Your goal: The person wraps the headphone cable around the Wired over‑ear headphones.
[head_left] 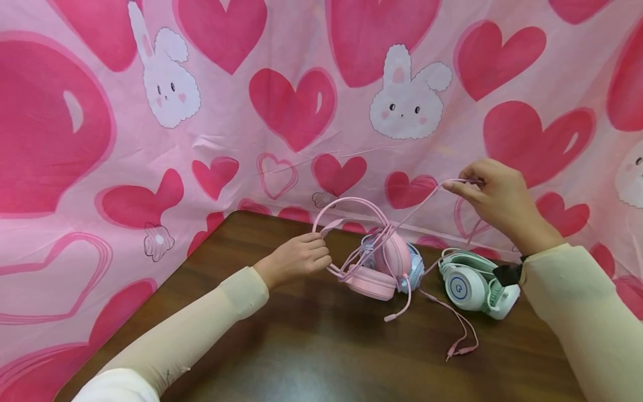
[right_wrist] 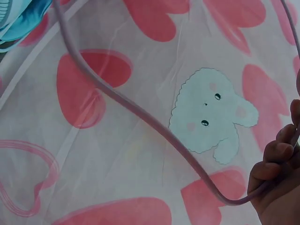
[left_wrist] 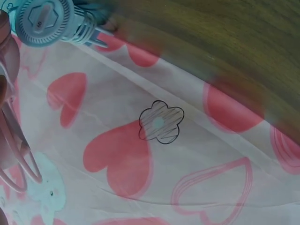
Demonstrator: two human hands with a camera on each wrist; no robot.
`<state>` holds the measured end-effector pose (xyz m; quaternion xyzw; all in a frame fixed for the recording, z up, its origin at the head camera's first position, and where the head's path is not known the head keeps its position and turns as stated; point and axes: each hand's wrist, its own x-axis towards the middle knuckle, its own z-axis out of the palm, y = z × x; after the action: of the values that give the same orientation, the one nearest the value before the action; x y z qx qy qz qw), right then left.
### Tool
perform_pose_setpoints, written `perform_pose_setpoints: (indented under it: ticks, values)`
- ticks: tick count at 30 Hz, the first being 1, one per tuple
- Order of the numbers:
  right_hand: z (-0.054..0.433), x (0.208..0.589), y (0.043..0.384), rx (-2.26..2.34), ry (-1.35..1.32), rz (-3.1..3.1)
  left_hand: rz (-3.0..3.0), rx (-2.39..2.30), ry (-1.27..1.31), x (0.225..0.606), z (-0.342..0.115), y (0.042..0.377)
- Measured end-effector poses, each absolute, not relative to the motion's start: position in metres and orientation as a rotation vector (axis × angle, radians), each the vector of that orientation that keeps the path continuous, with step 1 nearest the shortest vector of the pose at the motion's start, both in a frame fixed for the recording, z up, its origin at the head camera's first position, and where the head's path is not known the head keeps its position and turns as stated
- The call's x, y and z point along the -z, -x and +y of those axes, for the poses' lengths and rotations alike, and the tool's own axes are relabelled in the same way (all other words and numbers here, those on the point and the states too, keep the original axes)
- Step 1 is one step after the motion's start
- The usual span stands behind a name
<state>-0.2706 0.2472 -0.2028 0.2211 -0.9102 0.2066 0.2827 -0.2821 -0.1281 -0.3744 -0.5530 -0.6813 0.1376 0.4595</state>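
A pink headset (head_left: 372, 282) with a thin microphone boom is held up over the brown table, its headband (head_left: 351, 200) gripped by my left hand (head_left: 296, 258). Its pink cable (head_left: 419, 205) is looped about the earcups, and one stretch rises to my right hand (head_left: 499, 198), which pinches it higher up. In the right wrist view the cable (right_wrist: 140, 112) curves down to the curled fingers (right_wrist: 276, 152). The cable's plugs (head_left: 459, 350) dangle at the lower right. Only part of the pink headset (left_wrist: 9, 51) shows in the left wrist view.
Behind the pink headset is a light blue headset (head_left: 416, 271), partly hidden. A white and green headset (head_left: 467, 287) lies on the table (head_left: 321, 340) near my right forearm. A pink cloth (head_left: 226, 106) with hearts and rabbits hangs along the table's far and left edges.
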Motion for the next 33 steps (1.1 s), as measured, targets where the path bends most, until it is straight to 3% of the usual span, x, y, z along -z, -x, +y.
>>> perform_pose_setpoints:
  ticks: [16,33]
  values:
    - [0.253,0.224,0.322,-0.556,-0.663,-2.56,-1.63,-0.275,1.399,0.376,-0.119,0.273]
    - [0.276,0.274,0.353,-0.495,-0.721,-2.593,-1.615,-0.274,1.372,0.372,-0.119,0.269]
